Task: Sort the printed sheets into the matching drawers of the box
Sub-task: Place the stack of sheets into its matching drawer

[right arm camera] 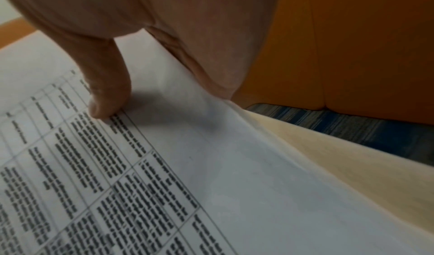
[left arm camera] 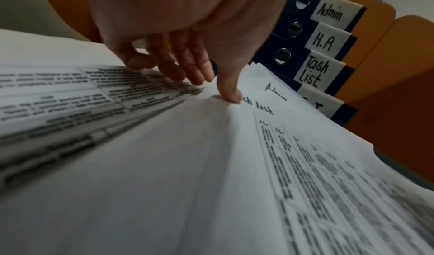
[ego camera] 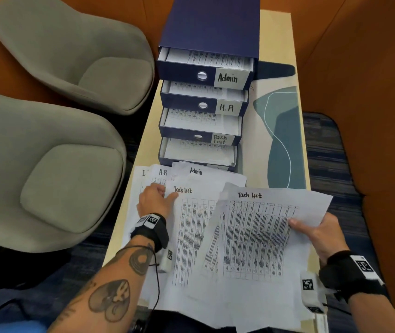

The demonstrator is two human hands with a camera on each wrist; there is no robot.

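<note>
The left hand (ego camera: 154,199) lies low on the spread of loose sheets (ego camera: 191,236) at about seven o'clock from the box (ego camera: 209,27), fingers extended and slightly apart, thumb tip pressed beside a "Task List" heading. The right hand (ego camera: 321,233), at four o'clock, pinches the right edge of another "Task List" sheet (ego camera: 259,236), thumb on top, fingers beneath, lifting it a little off the pile. That sheet is white, creased, with a dense printed table. Sheets headed "H.R" and "Admin" fan out behind. The navy box stands at twelve o'clock, drawers stepped open, labelled Admin (ego camera: 227,78), H.R (ego camera: 226,107), Task List (ego camera: 220,139).
</note>
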